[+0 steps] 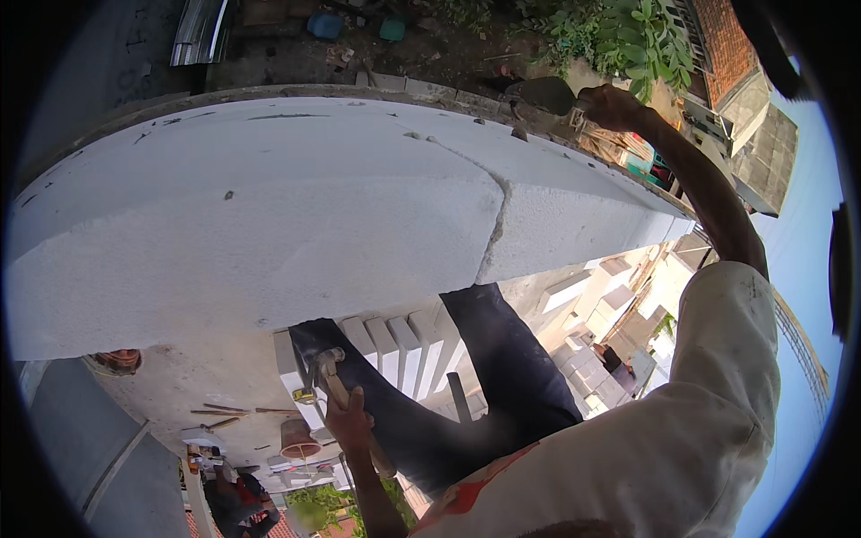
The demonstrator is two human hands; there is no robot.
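The right hand is stretched far out and closed around the handle of a trowel, whose dark blade rests on the far edge of the white block wall, just left of that hand. A jagged crack runs down the wall between the two hands. The left hand hangs low, near the person's dark trouser leg, fingers wrapped around the wooden shaft of a hammer, whose metal head points up just above the knuckles.

Below the left hand lie stacked white blocks, and further down a bucket and another person on the ground. The reach looks long and the stance high, so a slip of balance could follow. A loosened grip might drop the hammer toward the person below it, and the trowel could slide off the wall's outer side.
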